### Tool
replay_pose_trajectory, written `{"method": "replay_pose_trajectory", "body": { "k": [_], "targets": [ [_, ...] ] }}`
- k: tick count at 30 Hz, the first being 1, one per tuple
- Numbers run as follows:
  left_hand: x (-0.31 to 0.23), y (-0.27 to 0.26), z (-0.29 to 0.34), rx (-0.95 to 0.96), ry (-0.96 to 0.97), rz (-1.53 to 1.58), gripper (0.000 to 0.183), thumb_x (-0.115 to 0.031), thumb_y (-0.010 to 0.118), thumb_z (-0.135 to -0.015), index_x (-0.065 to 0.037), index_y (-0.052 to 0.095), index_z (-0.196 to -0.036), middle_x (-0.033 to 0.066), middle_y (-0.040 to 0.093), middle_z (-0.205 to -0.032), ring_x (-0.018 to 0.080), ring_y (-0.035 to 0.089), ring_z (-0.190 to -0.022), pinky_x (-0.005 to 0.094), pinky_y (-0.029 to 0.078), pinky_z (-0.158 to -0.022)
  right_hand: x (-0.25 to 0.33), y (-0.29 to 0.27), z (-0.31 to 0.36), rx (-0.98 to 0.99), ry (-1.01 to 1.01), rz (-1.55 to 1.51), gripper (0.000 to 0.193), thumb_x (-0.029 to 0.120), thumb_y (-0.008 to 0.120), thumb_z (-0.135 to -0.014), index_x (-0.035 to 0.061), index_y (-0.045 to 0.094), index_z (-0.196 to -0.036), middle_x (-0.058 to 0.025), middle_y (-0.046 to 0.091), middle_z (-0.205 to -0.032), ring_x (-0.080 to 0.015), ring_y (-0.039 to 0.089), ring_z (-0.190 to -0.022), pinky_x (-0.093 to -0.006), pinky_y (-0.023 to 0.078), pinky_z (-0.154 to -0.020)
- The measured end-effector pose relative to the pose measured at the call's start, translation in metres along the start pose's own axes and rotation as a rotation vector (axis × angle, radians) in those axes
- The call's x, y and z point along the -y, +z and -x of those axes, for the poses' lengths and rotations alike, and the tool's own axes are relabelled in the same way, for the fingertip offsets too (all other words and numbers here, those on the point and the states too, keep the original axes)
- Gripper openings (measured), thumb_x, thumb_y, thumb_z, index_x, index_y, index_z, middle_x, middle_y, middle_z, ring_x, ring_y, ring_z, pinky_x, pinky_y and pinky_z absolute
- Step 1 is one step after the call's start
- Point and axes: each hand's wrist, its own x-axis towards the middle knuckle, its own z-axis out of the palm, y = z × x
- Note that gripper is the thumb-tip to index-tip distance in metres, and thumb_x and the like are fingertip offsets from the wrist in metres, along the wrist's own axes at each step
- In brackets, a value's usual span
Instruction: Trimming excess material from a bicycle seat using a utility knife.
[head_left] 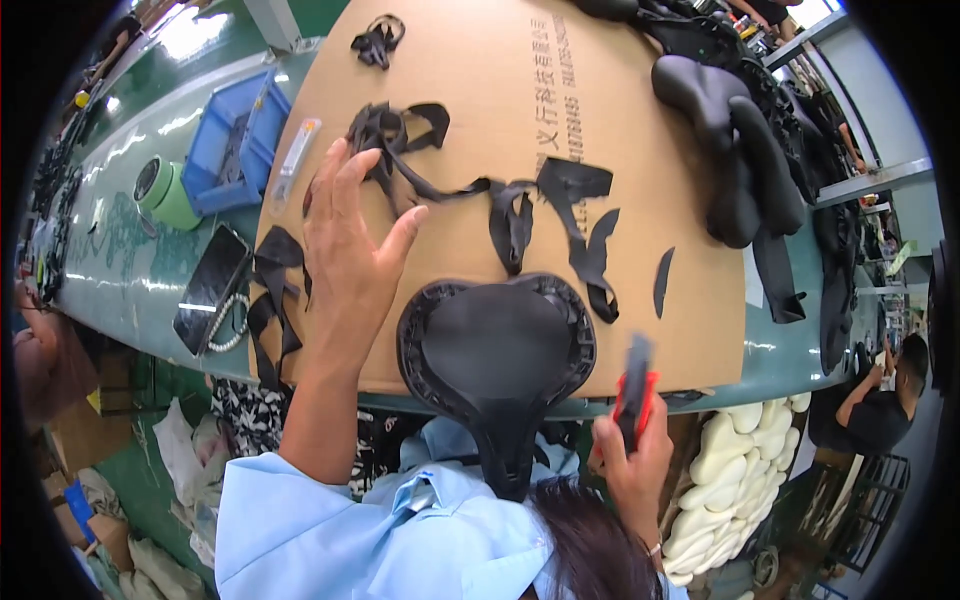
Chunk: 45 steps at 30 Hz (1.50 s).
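A black bicycle saddle (490,345) lies on the cardboard sheet with its ribbed rim facing up and its narrow nose pointing at me, past the table edge. Over the left part of the cardboard, my left hand (350,255) is open, fingers spread, beside a tangle of black trimmed strips (385,140). Whether its fingertips touch the strips, I cannot tell. To the right of the saddle, my right hand (635,465) grips a red and black utility knife (634,400), blade out and pointing away from me. The blade is blurred and apart from the saddle.
More black scraps (580,225) lie beyond the saddle. Finished-looking black saddles (700,130) are piled at the right. At the left are a blue bin (235,140), a green round container (165,190), a phone (212,285) and a clear-handled cutter (296,160). Cream saddle-shaped pads (735,470) sit lower right.
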Motion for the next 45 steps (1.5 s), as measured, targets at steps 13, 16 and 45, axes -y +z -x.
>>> {"method": "replay_pose_trajectory", "body": {
  "k": [13,16,45],
  "targets": [
    [0.036,0.073,-0.156,0.372,-0.688,1.094,0.036,-0.032,0.066,-0.089,-0.001,0.063,-0.108,0.0136,0.070,-0.093,0.0227,0.070,-0.070,0.0341,0.060,-0.069,0.004,-0.021,-0.119,-0.583,-0.328,-0.654,0.023,0.016,0.053,-0.098,0.0023,0.044,-0.115,-0.0098,0.060,-0.095,-0.0147,0.062,-0.074,-0.0266,0.053,-0.059],
    [0.104,0.111,-0.218,-0.157,-0.806,0.816,0.026,-0.032,0.066,-0.089,-0.008,0.061,-0.097,0.0000,0.057,-0.073,0.0075,0.049,-0.053,0.0179,0.035,-0.046,-0.026,-0.012,-0.104,-0.383,-0.088,-0.637,0.022,0.015,0.053,-0.097,0.0023,0.045,-0.113,-0.0082,0.058,-0.088,-0.0158,0.062,-0.072,-0.0290,0.054,-0.064],
    [-0.090,0.070,0.081,0.929,0.756,0.217,0.035,-0.022,0.074,-0.067,-0.008,0.061,-0.096,0.0073,0.062,-0.088,0.0249,0.056,-0.079,0.0384,0.041,-0.073,-0.052,0.002,-0.073,-0.225,0.000,-0.812,0.029,0.010,0.060,-0.092,0.0006,0.050,-0.118,-0.0069,0.063,-0.088,-0.0118,0.059,-0.076,-0.0239,0.048,-0.072]
  ]
}}
